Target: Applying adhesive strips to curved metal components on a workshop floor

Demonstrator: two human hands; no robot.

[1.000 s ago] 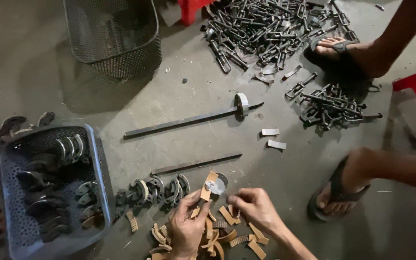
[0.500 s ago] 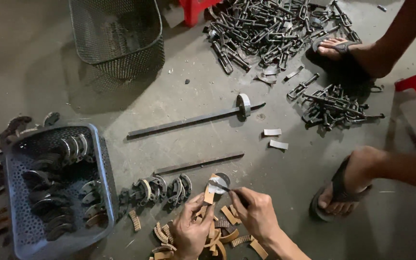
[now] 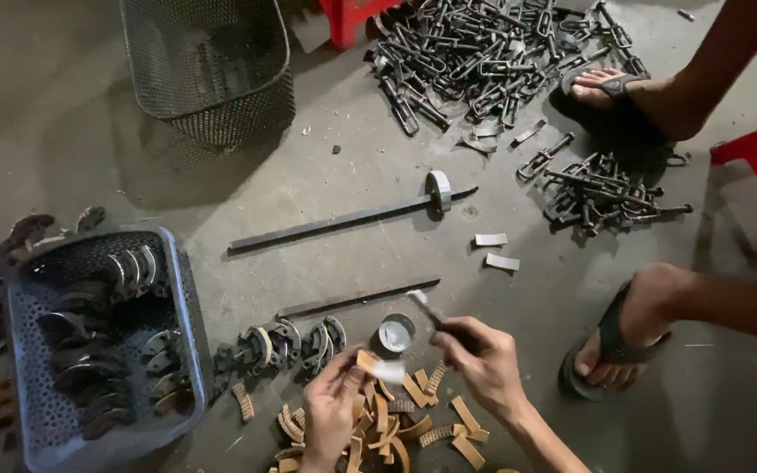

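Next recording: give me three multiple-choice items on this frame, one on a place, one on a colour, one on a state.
1. Where does the small round open tin sit?
A. in the blue basket
B. on the floor by the hands
C. on the red stool

2. What colour is the perforated plastic basket holding curved metal shoes?
A. blue
B. red
C. yellow

3. What is the left hand doing?
A. resting flat
B. pinching a tan curved lining strip
C. gripping the long metal bar

Answers: 1 B, it stands on the concrete just ahead of the right hand. 2 A, its walls are blue. 3 B, fingers close on the strip while the right hand holds a thin brush.
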